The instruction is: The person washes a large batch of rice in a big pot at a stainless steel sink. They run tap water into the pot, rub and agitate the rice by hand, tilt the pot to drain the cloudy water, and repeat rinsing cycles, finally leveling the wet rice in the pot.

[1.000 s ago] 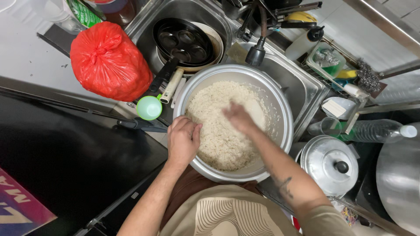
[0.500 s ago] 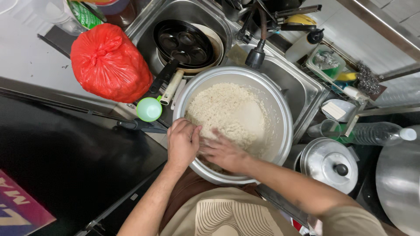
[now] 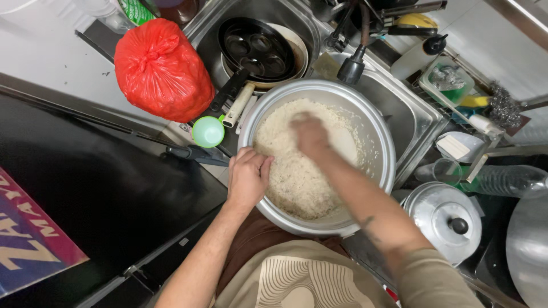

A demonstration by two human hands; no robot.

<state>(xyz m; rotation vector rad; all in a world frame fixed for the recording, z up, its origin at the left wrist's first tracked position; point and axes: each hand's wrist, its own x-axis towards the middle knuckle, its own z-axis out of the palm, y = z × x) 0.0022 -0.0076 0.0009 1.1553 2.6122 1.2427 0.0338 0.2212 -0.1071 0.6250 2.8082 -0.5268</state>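
A large steel pot (image 3: 383, 147) holds wet white rice (image 3: 297, 182) and rests over the edge of a sink. My left hand (image 3: 248, 178) grips the pot's near left rim with fingers curled over it. My right hand (image 3: 311, 136) is pressed down into the rice near the pot's middle, blurred by motion, so its fingers are hard to make out. My forearm reaches across the pot from the lower right.
A red plastic bag (image 3: 162, 69) sits left of the sink. A black moulded pan (image 3: 258, 50) lies in the basin behind the pot, a small green cup (image 3: 208, 132) beside it. A lidded steel pot (image 3: 447, 220) stands at the right; a tap (image 3: 354, 64) hangs above.
My right hand swept from the pot's middle to the near rim beside my left hand, then back up into the middle of the rice. My left hand stayed on the rim.
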